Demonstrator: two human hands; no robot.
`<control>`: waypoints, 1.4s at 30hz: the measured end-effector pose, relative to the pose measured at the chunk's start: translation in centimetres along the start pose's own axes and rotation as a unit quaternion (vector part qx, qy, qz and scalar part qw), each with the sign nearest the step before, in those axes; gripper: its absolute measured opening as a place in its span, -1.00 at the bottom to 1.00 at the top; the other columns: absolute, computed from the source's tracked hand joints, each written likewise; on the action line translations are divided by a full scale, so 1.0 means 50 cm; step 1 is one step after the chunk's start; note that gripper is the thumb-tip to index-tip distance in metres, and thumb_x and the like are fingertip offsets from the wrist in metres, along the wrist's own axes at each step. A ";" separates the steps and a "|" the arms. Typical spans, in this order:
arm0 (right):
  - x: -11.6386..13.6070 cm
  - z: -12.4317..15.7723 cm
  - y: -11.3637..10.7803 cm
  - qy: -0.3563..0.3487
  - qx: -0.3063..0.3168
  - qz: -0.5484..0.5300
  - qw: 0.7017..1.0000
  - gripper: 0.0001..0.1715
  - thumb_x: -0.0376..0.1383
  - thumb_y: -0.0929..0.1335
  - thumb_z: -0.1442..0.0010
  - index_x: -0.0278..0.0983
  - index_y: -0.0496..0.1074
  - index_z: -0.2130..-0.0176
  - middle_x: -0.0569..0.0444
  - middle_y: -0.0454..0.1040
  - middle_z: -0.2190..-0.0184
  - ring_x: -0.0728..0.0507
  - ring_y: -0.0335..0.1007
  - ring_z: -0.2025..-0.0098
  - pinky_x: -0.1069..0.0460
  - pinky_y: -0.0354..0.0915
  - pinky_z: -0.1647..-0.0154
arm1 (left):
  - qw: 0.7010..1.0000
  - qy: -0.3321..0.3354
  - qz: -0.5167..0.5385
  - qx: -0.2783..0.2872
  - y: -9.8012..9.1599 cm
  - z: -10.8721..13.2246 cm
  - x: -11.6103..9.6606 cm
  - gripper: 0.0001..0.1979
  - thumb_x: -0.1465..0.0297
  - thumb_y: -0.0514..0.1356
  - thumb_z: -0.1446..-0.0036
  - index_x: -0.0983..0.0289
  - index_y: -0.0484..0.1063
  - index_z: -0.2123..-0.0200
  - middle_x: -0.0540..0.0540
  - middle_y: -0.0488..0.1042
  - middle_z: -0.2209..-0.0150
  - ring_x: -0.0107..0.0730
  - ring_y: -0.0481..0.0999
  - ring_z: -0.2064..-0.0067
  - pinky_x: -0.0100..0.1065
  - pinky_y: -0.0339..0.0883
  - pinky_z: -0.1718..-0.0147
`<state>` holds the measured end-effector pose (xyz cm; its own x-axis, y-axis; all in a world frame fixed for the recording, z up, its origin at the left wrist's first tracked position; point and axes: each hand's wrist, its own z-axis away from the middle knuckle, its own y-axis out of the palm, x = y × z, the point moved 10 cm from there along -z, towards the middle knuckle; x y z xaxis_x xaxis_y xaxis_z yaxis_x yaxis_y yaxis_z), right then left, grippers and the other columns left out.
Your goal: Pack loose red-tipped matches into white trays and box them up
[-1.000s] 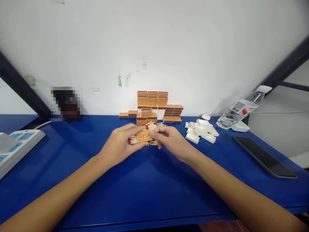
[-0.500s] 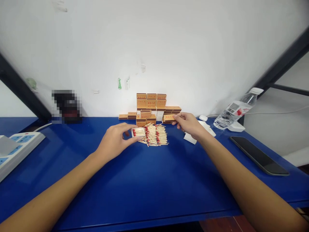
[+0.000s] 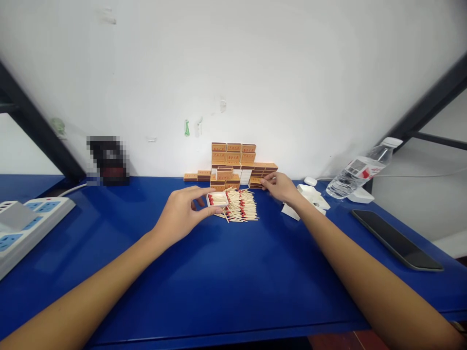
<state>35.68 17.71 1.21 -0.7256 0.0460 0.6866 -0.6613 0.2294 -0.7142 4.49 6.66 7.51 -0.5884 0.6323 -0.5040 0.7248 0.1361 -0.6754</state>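
My left hand [image 3: 182, 214] pinches a small white matchbox tray [image 3: 218, 199] filled with red-tipped matches, held just left of a loose heap of matches [image 3: 242, 206] on the blue table [image 3: 226, 282]. My right hand [image 3: 280, 187] reaches to the back, its fingers closed on an orange matchbox sleeve [image 3: 256, 181] at the right foot of a stack of orange matchboxes [image 3: 233, 163] against the white wall.
Several empty white trays [image 3: 310, 197] lie right of my right hand. A water bottle [image 3: 359, 170] lies at the back right, a black phone [image 3: 396, 238] near the right edge. A white power strip [image 3: 25, 226] sits at the left, with a dark blurred object [image 3: 107, 160] behind it.
The orange sleeve came off the tray between my hands. My right hand carried it back to the stack on the right. My left hand kept the filled tray by the match heap.
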 end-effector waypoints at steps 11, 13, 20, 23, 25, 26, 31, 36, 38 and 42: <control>0.021 0.013 -0.015 -0.044 -0.053 0.079 0.994 -0.78 -0.22 0.45 -0.29 -0.30 0.55 0.10 -0.11 0.62 0.26 -0.25 0.51 0.18 -0.07 0.27 0.17 | 1.000 0.016 0.022 0.004 0.005 0.005 -0.014 -0.50 0.03 0.43 -0.15 0.12 0.62 -0.09 0.04 0.68 0.18 -0.45 0.49 0.42 -0.36 0.43 0.39; 0.041 0.028 -0.019 -0.058 -0.060 0.069 0.994 -0.79 -0.24 0.42 -0.32 -0.31 0.55 0.09 -0.12 0.61 0.25 -0.25 0.50 0.17 -0.08 0.26 0.15 | 1.000 0.014 0.027 0.005 0.006 0.005 -0.013 -0.50 0.05 0.43 -0.15 0.11 0.62 -0.10 0.04 0.68 0.18 -0.45 0.48 0.42 -0.36 0.43 0.39; 0.183 0.168 0.082 -0.158 0.183 -0.114 0.964 -0.49 0.11 0.35 -0.35 -0.23 0.59 0.31 0.04 0.56 0.40 -0.09 0.38 0.41 0.01 0.21 0.41 | 0.998 0.025 0.054 0.026 0.022 0.008 -0.019 -0.49 0.11 0.46 -0.14 0.07 0.60 -0.15 0.08 0.68 0.11 -0.35 0.56 0.28 -0.32 0.45 0.32; 0.218 0.227 0.123 -0.132 0.295 -0.240 0.915 -0.39 0.22 0.39 -0.27 -0.25 0.52 0.42 0.11 0.44 0.51 0.00 0.14 0.53 0.03 0.02 0.53 | 0.997 0.028 0.061 0.031 0.027 0.008 -0.024 -0.49 0.11 0.46 -0.13 0.09 0.61 -0.13 0.07 0.67 0.15 -0.36 0.54 0.31 -0.30 0.45 0.31; 0.219 0.238 0.134 -0.102 0.315 -0.271 0.904 -0.37 0.24 0.43 -0.21 -0.24 0.49 0.44 0.16 0.37 0.56 0.03 0.01 0.57 0.04 -0.09 0.56 | 0.997 0.030 0.066 0.033 0.029 0.008 -0.026 -0.50 0.10 0.45 -0.14 0.10 0.61 -0.12 0.08 0.67 0.16 -0.37 0.53 0.32 -0.30 0.47 0.31; 0.214 0.239 0.137 -0.086 0.318 -0.282 0.901 -0.37 0.25 0.45 -0.18 -0.24 0.48 0.45 0.17 0.34 0.57 0.04 -0.02 0.58 0.04 -0.12 0.57 | 0.997 0.031 0.067 0.034 0.030 0.008 -0.026 -0.50 0.10 0.45 -0.15 0.11 0.61 -0.13 0.08 0.68 0.15 -0.37 0.53 0.32 -0.30 0.47 0.31; 0.190 0.230 0.139 -0.032 0.307 -0.305 0.901 -0.44 0.18 0.48 -0.18 -0.24 0.49 0.42 0.18 0.30 0.57 0.03 0.00 0.57 0.05 -0.14 0.59 | 0.996 0.042 0.068 0.048 0.043 0.010 -0.022 -0.48 0.13 0.45 -0.15 0.10 0.59 -0.16 0.08 0.67 0.15 -0.34 0.55 0.29 -0.30 0.48 0.30; 0.185 0.237 0.136 -0.038 0.322 -0.266 0.908 -0.43 0.16 0.46 -0.22 -0.24 0.46 0.48 0.20 0.23 0.64 0.03 0.00 0.59 0.04 -0.15 0.58 | 0.996 0.054 0.046 0.056 0.054 0.015 -0.021 -0.44 0.12 0.46 -0.14 0.09 0.56 -0.19 0.10 0.67 0.08 -0.29 0.59 0.23 -0.25 0.52 0.22; 0.183 0.235 0.132 -0.048 0.319 -0.252 0.912 -0.43 0.17 0.46 -0.21 -0.23 0.47 0.48 0.19 0.25 0.65 0.02 0.02 0.59 0.04 -0.12 0.57 | 0.997 0.056 0.024 0.053 0.055 0.015 -0.018 -0.42 0.10 0.44 -0.16 0.12 0.54 -0.21 0.12 0.67 0.06 -0.28 0.61 0.20 -0.23 0.53 0.19; 0.171 0.213 0.113 -0.072 0.287 -0.239 0.925 -0.45 0.18 0.45 -0.21 -0.23 0.50 0.43 0.22 0.25 0.68 0.01 0.03 0.60 0.03 -0.05 0.54 | 0.997 0.063 -0.025 0.035 0.044 0.012 -0.007 -0.44 0.07 0.41 -0.19 0.17 0.53 -0.18 0.10 0.65 0.10 -0.25 0.61 0.12 -0.21 0.53 0.12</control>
<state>23.71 9.05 1.58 -0.3141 -0.0673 0.9470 -0.8754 -0.3655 -0.3163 6.07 6.28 5.89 -0.5709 0.7168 -0.4003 0.6665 0.1199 -0.7358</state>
